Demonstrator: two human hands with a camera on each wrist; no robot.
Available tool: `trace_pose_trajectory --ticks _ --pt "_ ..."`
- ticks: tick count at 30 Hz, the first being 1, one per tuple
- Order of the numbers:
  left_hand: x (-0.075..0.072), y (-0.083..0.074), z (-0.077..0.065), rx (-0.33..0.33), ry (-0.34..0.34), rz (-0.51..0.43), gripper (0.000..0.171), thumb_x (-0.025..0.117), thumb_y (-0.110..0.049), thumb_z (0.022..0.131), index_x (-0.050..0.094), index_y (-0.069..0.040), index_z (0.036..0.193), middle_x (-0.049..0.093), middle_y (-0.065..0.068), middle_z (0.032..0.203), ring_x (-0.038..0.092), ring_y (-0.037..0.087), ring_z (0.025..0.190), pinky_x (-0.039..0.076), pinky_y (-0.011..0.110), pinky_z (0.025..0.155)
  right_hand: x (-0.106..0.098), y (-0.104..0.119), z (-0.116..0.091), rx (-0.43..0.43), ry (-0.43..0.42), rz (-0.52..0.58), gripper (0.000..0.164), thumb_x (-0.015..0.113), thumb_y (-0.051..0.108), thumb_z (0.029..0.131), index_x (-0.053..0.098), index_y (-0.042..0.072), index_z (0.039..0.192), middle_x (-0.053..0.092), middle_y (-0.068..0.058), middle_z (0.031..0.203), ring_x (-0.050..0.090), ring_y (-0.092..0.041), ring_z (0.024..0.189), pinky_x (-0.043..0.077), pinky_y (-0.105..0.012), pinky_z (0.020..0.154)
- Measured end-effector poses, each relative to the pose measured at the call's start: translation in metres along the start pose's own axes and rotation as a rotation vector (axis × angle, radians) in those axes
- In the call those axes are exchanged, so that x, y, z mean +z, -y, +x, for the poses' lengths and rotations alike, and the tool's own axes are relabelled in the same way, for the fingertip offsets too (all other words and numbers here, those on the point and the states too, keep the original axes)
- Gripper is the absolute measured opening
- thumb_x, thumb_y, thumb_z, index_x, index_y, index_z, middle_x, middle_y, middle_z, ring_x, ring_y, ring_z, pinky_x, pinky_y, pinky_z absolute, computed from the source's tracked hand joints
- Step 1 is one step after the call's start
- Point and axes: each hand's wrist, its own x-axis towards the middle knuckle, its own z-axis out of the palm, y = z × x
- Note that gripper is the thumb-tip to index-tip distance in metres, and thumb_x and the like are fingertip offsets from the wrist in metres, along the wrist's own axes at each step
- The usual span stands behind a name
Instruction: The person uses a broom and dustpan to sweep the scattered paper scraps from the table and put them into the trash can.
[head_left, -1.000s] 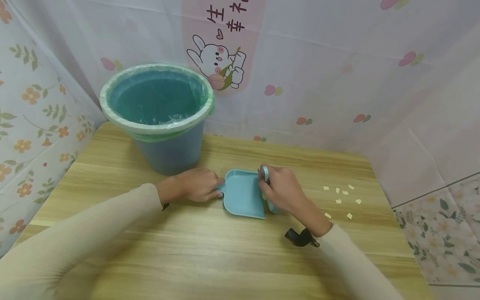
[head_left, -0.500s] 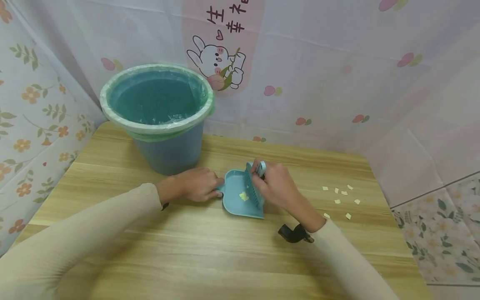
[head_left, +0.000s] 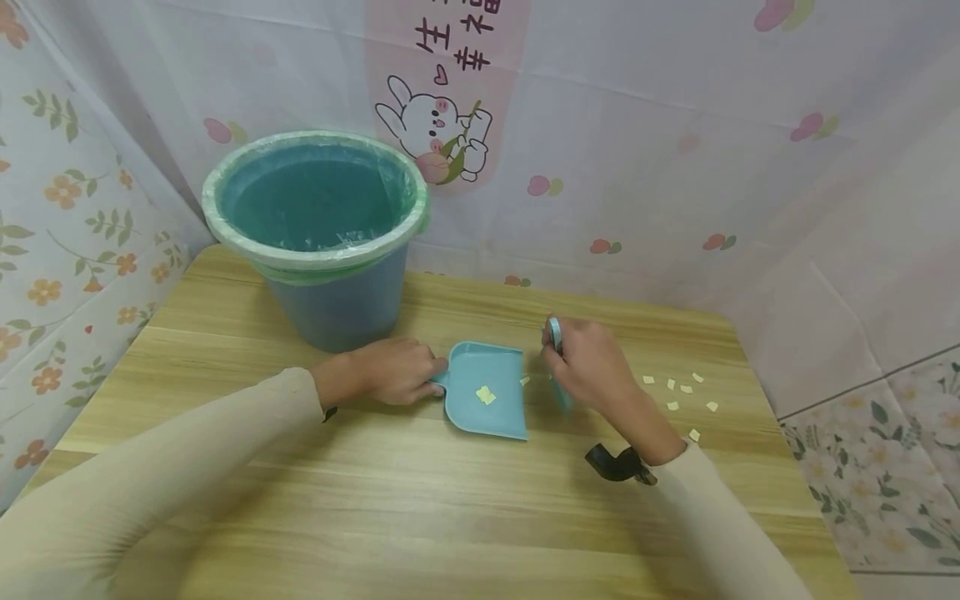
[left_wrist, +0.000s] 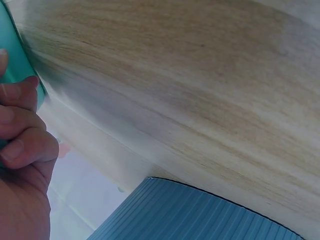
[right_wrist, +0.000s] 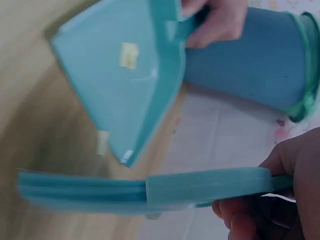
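Observation:
My left hand (head_left: 401, 371) grips the short handle of a light blue dustpan (head_left: 468, 414), which lies flat on the table with its front edge facing right. Small yellow paper pieces (head_left: 486, 395) lie together in the pan. Just outside the front edge is another paper scrap (head_left: 525, 381). To the right of the pan, my right hand (head_left: 592, 362) holds a small light blue brush (right_wrist: 200, 187) by its handle, bristle side down, apart from the pan. The right wrist view shows the brush blurred. Several loose paper bits (head_left: 672, 406) are scattered beyond my right hand.
A blue trash bin (head_left: 337, 308) with a pale green liner stands behind my left hand at the back left. The wooden table (head_left: 420, 517) meets printed curtains (head_left: 600, 150) at the back and left.
My right hand first moved the brush left over the dustpan, then back right, off it. Yellow paper pieces now show inside the pan and one by its edge. My left hand stays put.

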Motion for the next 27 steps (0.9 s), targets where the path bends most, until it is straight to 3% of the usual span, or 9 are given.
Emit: trace_pose_trajectory --ticks 4,14,21,27 --pt "0.0 0.0 0.0 0.005 -0.001 0.002 0.026 0.066 -0.027 0.112 0.067 -0.001 0.109 0.057 -0.002 0.076 0.064 0.015 0.071 0.057 0.039 0.07 0.01 0.001 -0.004 -0.025 0.02 -0.015 0.015 0.061 0.003 0.095 0.063 0.011 0.082 0.05 0.006 0.064 0.043 -0.01 0.056 0.04 -0.034 0.055" --pt "0.001 0.0 0.0 -0.003 0.001 0.001 0.027 0.066 -0.027 0.112 0.066 -0.001 0.11 0.052 -0.003 0.074 0.056 0.012 0.067 0.054 0.037 0.068 0.023 0.026 0.01 -0.074 -0.005 0.122 0.012 0.059 0.005 0.097 0.07 0.005 0.093 0.064 0.001 0.072 0.05 -0.009 0.058 0.043 -0.031 0.055" --pt "0.001 0.0 0.0 -0.011 0.006 0.004 0.027 0.065 -0.027 0.112 0.067 -0.001 0.11 0.057 -0.001 0.075 0.064 0.016 0.07 0.057 0.039 0.07 0.018 0.022 0.015 -0.031 -0.032 0.261 0.015 0.059 0.002 0.098 0.074 -0.001 0.097 0.069 -0.005 0.075 0.038 -0.009 0.051 0.033 -0.029 0.05" --pt "0.0 -0.001 0.0 -0.012 0.012 0.002 0.028 0.065 -0.028 0.112 0.067 0.0 0.112 0.054 -0.002 0.075 0.061 0.014 0.07 0.056 0.038 0.071 0.013 0.008 0.011 0.05 -0.006 0.265 0.015 0.059 0.0 0.099 0.073 -0.001 0.099 0.064 -0.003 0.071 0.033 -0.007 0.049 0.029 -0.027 0.049"
